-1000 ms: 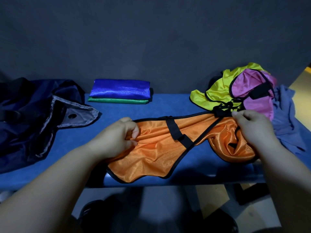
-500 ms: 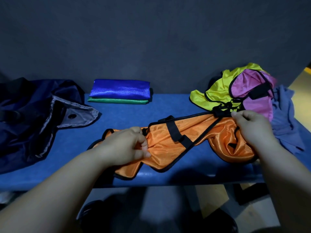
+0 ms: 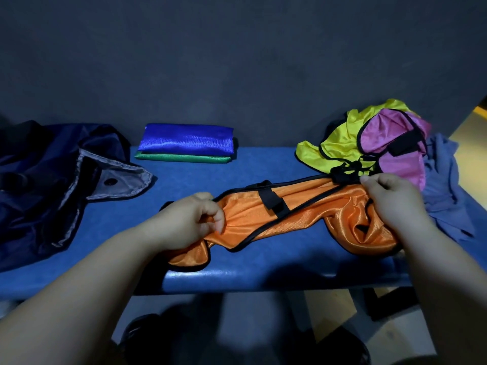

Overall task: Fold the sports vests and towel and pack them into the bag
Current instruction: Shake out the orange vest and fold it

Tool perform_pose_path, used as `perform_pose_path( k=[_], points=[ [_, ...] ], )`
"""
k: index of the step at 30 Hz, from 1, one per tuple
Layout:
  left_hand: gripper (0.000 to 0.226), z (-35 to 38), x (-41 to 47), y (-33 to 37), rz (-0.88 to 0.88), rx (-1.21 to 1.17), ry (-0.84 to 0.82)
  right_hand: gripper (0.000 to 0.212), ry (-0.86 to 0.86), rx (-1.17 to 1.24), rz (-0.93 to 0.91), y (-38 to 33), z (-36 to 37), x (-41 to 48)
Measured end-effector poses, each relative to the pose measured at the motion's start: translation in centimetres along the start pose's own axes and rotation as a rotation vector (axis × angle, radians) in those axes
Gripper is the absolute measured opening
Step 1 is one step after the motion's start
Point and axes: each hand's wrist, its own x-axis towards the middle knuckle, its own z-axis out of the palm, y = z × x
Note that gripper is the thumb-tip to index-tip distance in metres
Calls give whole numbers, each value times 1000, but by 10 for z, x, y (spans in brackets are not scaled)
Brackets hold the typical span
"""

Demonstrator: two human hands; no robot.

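Observation:
An orange sports vest [image 3: 297, 210] with black trim lies stretched across the blue bench [image 3: 263, 275]. My left hand [image 3: 192, 219] grips its bunched left end. My right hand [image 3: 390, 198] pinches its right end by the black straps. Behind my right hand a yellow vest [image 3: 334, 146] and a pink vest [image 3: 390, 143] sit crumpled together. A purple-blue towel [image 3: 442, 185] lies bunched at the far right. A folded blue vest [image 3: 187, 139] rests on a folded green vest [image 3: 181, 158] at the back. The dark navy bag [image 3: 44, 180] lies open on the left.
A dark wall rises straight behind the bench. The bench's front edge runs just below the orange vest, with floor and dark shapes beneath. Bare blue bench surface shows between the bag and the orange vest.
My left hand has gathered the vest's left part and moved right and slightly back, bunching the fabric narrower. My right hand has stayed nearly in place at the straps.

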Motion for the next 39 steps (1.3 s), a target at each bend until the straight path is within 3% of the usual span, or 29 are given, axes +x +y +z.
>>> perform_pose_path(
  k=[2,4,7,11,15,19,24,27,31,35,39],
  points=[
    [32,-1,-2,5,12,25,-29,25,4,-4,-6,1,0,0],
    [9,-3,-3,11,-10,4,-39,26,6,-7,-8,2,-1,1],
    [56,-4,-4,18,-65,97,-97,26,-1,-14,-13,4,-1,1],
    [40,0,-1,21,-40,281,-91,25,2,-16,-20,4,-1,1],
    [19,3,3,7,9,175,-52,25,-1,-14,-24,4,-1,1],
    [46,0,1,3,-19,-90,39,26,6,-15,-25,5,-1,2],
    [49,-14,-5,3,-118,-464,143,23,3,-9,-29,7,0,4],
    [53,-31,-11,5,-95,-487,182,24,7,1,-33,6,-1,6],
    [36,-56,-24,14,-65,-550,287,19,9,28,-98,-6,-7,-1],
    [46,-86,-44,22,-6,-476,395,15,42,42,-223,-30,-22,-14],
    [42,-127,-72,38,4,-420,397,14,23,98,-320,-60,-42,-34]
  ],
)
